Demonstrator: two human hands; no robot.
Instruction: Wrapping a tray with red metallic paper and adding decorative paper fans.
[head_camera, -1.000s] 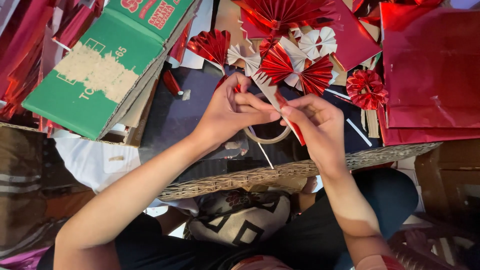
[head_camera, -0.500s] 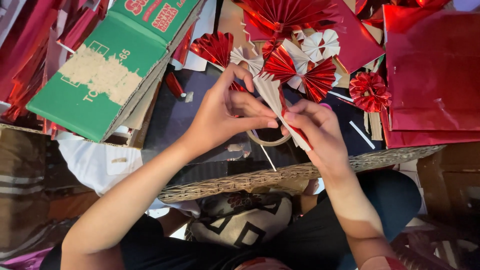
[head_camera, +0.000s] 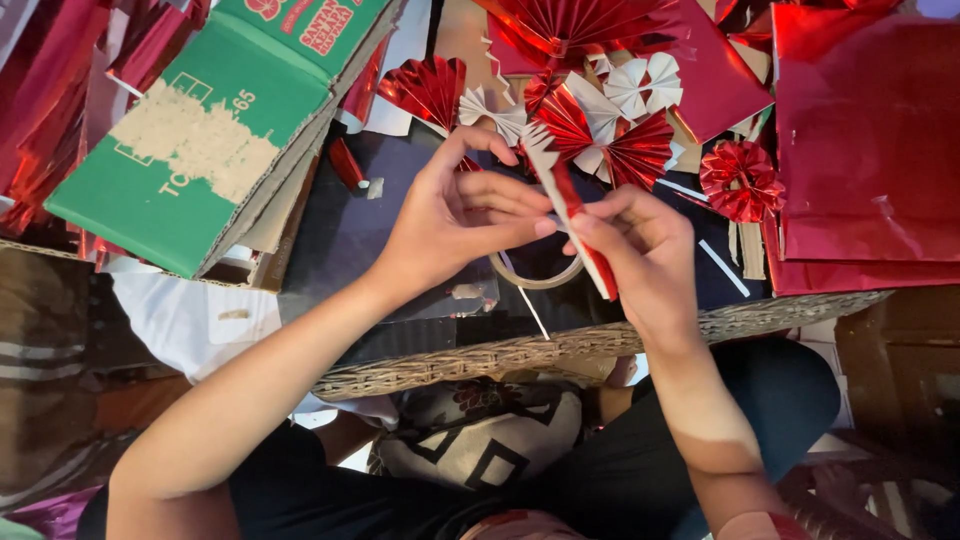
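Pinching a folded strip of red-and-white foil paper (head_camera: 570, 205), left hand (head_camera: 455, 225) and right hand (head_camera: 640, 250) both gripping it, roll of clear tape (head_camera: 535, 275) just beneath, woven wicker tray (head_camera: 480, 360) below.

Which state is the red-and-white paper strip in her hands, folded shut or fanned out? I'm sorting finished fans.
Folded shut: the pleated strip is a narrow stack pinched between left hand and right hand.
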